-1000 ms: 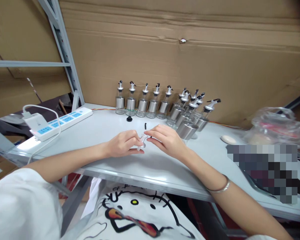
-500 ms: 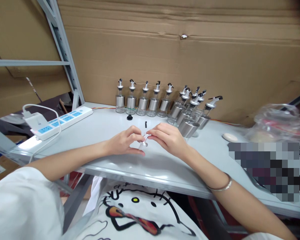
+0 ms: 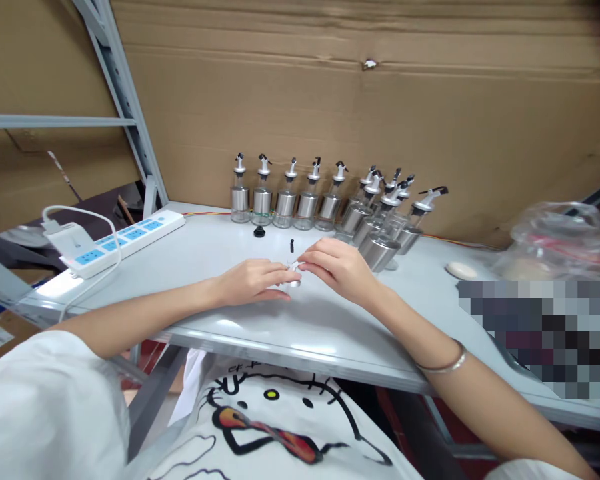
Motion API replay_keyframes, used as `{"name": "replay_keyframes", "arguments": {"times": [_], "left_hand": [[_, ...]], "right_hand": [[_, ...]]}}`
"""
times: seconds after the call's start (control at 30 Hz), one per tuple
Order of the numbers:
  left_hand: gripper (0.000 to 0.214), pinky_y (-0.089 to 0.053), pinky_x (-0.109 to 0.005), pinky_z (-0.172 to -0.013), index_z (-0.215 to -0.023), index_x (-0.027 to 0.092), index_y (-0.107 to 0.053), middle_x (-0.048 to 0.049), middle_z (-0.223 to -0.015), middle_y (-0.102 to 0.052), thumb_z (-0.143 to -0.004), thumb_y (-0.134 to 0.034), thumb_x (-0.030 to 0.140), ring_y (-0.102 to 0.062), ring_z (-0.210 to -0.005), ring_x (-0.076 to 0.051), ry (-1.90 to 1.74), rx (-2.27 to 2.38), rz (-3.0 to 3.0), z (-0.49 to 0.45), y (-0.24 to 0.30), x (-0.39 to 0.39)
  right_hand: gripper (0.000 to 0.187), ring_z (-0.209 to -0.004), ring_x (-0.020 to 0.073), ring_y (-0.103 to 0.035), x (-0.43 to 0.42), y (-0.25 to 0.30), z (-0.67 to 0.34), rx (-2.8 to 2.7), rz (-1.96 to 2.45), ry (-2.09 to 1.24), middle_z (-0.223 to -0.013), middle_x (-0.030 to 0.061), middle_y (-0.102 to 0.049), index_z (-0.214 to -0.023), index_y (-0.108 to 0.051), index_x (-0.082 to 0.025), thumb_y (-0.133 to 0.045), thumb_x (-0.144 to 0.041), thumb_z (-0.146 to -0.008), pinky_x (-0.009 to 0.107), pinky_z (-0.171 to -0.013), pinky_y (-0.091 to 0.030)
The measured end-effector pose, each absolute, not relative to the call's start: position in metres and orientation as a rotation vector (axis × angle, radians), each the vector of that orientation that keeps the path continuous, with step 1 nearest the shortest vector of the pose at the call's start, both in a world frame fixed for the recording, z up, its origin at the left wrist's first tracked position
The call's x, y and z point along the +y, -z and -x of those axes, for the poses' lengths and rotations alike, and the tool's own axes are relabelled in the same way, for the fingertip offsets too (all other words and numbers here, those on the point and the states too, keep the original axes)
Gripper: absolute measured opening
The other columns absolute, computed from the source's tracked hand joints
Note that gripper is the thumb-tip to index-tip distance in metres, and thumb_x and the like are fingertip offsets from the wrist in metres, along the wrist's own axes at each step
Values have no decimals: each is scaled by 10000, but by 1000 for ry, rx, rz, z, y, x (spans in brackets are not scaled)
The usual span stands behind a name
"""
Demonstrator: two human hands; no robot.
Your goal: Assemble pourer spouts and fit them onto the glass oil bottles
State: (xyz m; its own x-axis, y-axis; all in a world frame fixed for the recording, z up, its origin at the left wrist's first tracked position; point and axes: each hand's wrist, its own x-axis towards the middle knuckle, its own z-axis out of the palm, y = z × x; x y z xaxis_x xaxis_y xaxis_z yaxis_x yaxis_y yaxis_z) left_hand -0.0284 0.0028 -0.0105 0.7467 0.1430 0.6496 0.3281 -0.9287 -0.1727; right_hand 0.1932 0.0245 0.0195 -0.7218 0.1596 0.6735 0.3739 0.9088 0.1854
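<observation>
Both hands meet at the middle of the grey table (image 3: 310, 327). My left hand (image 3: 253, 282) lies low on the table with its fingers closed around a small white and clear spout cap (image 3: 294, 275). My right hand (image 3: 337, 268) pinches the same cap from the right with thumb and fingertips. A small black pin (image 3: 292, 245) and a black round stopper (image 3: 259, 232) lie on the table just behind the hands. Most of the cap is hidden by the fingers.
Several steel and glass oil bottles (image 3: 305, 208) with pour spouts stand along the cardboard wall, some leaning at the right (image 3: 387, 230). A white power strip (image 3: 123, 240) with a charger (image 3: 66, 239) lies left. A plastic bag (image 3: 560, 243) and a pale oval object (image 3: 460, 270) sit right.
Both hands have lowered the cap toward the table and drawn closer together. The left fingers have flattened over it. The camera view has shifted slightly.
</observation>
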Motion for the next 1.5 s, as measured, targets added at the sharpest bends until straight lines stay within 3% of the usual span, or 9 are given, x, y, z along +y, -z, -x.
{"name": "replay_keyframes", "arguments": {"times": [0.23, 0.43, 0.63, 0.8, 0.9, 1.03, 1.23, 1.5], "left_hand": [[229, -494, -255, -674, -1087, 124, -565, -74, -875, -727, -939, -393, 155, -667, -734, -137, 924, -293, 2672, 28, 15, 4], [242, -503, -261, -689, -1074, 128, -572, -72, -854, -712, -901, -524, 290, -662, -749, -147, 984, -291, 2729, 27, 10, 2], [276, -497, -243, -645, -1051, 137, -590, -73, -834, -711, -931, -485, 362, -650, -688, -135, 960, -331, 2668, 27, 11, 2], [259, -492, -234, -630, -1046, 133, -586, -69, -815, -707, -921, -501, 344, -640, -662, -131, 973, -292, 2668, 27, 12, 3], [257, -488, -232, -614, -1054, 134, -579, -56, -790, -701, -916, -509, 339, -627, -629, -127, 978, -294, 2667, 26, 12, 3], [260, -487, -233, -598, -1056, 131, -574, -49, -771, -696, -911, -517, 339, -613, -599, -127, 981, -295, 2666, 26, 12, 3], [277, -491, -233, -621, -1086, 143, -569, -60, -813, -705, -911, -509, 349, -625, -627, -124, 964, -308, 2674, 28, 13, 3], [278, -496, -236, -619, -1078, 138, -575, -64, -801, -696, -921, -496, 353, -624, -622, -127, 957, -303, 2662, 27, 13, 3]], "right_hand": [[173, -787, 204, -605, 46, -10, -203, -2585, 722, 271, -829, 79, -693, -867, -673, -142, -507, -174, -903, 312, -717, -443], [213, -924, 240, -627, 55, 4, -207, -2723, 894, 64, -1004, 120, -678, -1042, -665, -138, -538, -163, -873, 344, -803, -475], [194, -964, 259, -615, 55, 5, -206, -2757, 872, 23, -1008, 107, -690, -978, -680, -153, -533, -123, -856, 370, -820, -478], [113, -900, 241, -636, 50, -1, -202, -2593, 879, -218, -923, 98, -706, -855, -663, -157, -575, -135, -787, 387, -828, -479], [40, -842, 192, -655, 42, -6, -199, -2332, 814, -732, -898, 69, -707, -749, -602, -172, -603, -143, -721, 356, -802, -502], [156, -661, 125, -633, 34, -14, -196, -2020, 710, -1263, -763, 21, -683, -669, -531, -173, -685, -194, -661, 279, -650, -505], [210, -557, 100, -564, 32, -21, -195, -1984, 763, -1355, -565, -20, -624, -753, -666, -154, -764, -300, -638, 248, -566, -446], [310, -531, 85, -545, 30, -19, -190, -1914, 776, -1422, -573, -30, -617, -669, -608, -152, -833, -317, -534, 230, -535, -435]]}}
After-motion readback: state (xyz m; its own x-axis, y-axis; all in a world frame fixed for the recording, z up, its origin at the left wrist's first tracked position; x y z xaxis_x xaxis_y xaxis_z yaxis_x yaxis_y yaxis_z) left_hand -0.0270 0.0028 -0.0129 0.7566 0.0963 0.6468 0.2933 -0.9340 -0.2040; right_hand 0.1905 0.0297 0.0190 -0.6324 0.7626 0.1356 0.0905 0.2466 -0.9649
